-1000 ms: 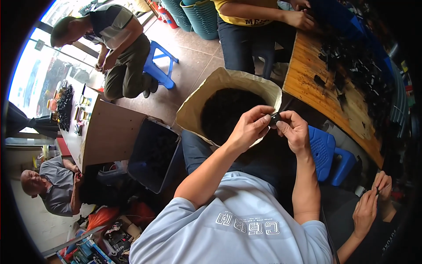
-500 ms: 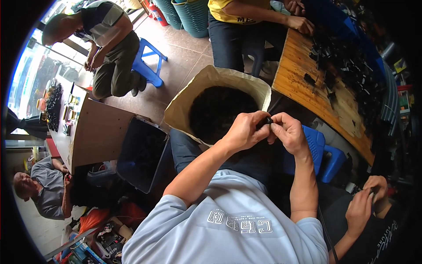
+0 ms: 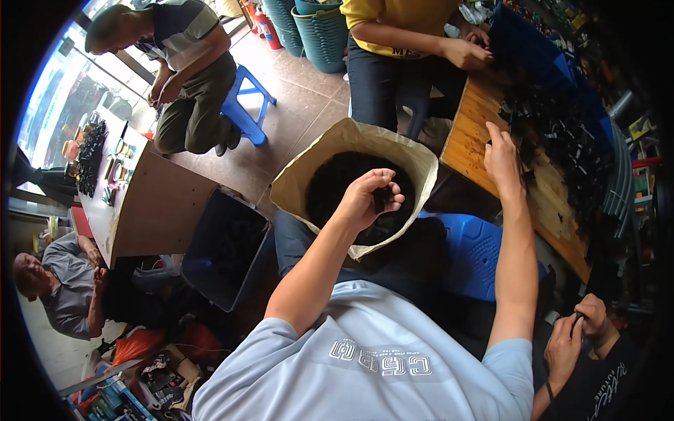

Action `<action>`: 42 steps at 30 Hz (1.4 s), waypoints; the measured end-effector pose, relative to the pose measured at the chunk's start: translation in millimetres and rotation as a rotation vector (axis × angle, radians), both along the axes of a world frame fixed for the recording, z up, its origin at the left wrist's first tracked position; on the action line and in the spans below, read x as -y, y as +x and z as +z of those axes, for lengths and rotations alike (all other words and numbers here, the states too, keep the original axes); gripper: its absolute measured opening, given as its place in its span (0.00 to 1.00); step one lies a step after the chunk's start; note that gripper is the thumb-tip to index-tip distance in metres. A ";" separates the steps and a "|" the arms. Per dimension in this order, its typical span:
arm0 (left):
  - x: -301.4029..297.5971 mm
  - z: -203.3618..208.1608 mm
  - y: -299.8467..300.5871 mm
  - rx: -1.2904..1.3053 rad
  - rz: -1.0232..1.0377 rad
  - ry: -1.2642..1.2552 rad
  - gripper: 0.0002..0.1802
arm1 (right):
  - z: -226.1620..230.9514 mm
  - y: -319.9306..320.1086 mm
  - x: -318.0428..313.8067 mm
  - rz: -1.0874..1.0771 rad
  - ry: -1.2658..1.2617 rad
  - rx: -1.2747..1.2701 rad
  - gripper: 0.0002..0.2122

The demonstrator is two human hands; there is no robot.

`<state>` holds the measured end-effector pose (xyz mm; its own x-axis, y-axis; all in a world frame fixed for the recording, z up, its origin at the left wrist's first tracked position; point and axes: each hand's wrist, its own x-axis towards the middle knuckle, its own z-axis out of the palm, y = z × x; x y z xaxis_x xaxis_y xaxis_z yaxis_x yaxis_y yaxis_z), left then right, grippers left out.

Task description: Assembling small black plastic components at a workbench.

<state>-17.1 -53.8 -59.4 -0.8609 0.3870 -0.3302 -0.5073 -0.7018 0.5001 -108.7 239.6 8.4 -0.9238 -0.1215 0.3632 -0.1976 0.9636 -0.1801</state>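
My left hand is over the opening of a cream-coloured sack, its fingers curled round a small black part. Most of that part is hidden by the fingers, so its exact kind does not show. Inside the sack lies a dark mass of small black pieces. My right hand reaches out over the wooden table, fingers stretched forward and nothing visible in them. It is beside a heap of black parts spread along the table's far side.
A blue plastic stool stands right of the sack, and a dark bin to its left. Across the table a person in a yellow shirt works by hand. At lower right are another person's hands. Two more people sit at left.
My hands have parted from above the sack's near edge. The left moved left over the sack opening; the right went forward and right to the table. The view has shifted slightly.
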 end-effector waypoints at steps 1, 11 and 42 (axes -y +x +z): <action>1.6 0.2 -1.3 -0.012 0.006 0.035 0.06 | 1.6 4.6 5.0 0.094 0.001 -0.292 0.12; -21.3 50.3 14.3 -0.931 0.090 -1.004 0.19 | 15.4 87.5 91.9 0.015 -1.518 0.561 0.10; -38.4 39.7 25.8 -0.845 0.157 -1.017 0.06 | -38.8 115.0 95.7 0.292 -1.347 0.469 0.06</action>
<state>8.7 -15.3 -19.7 -0.9556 0.1664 0.2430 0.2677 0.1469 0.9522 6.3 143.9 -30.5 -0.9898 -0.1397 0.0297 -0.0232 -0.0477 -0.9986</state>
